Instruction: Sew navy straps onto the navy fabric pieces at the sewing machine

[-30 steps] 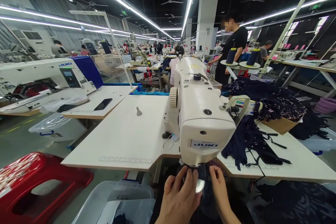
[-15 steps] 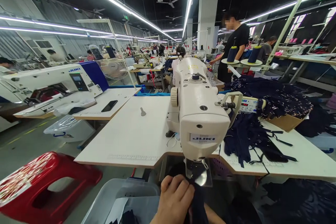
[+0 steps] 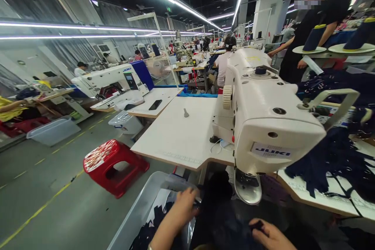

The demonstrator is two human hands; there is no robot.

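My left hand [image 3: 183,206] reaches over the rim of a clear plastic bin [image 3: 140,211] at my lower left, its fingers curled on dark navy fabric [image 3: 218,226]. My right hand [image 3: 268,234] lies low at the bottom edge, pinching a small piece of the same dark cloth. Just above both hands stands a white JUKI sewing machine [image 3: 263,125] on a white table [image 3: 181,136], with its presser area [image 3: 247,187] bare.
A pile of navy garments [image 3: 334,156] lies on the table at right. A red plastic stool [image 3: 113,166] stands on the floor at left. A phone [image 3: 155,104] rests on the neighbouring table. A person in black [image 3: 310,27] stands behind the thread cones [image 3: 313,39].
Both hands have come away from the machine's needle area with the dark cloth. The left hand moved down and left to the bin. My view has swung left.
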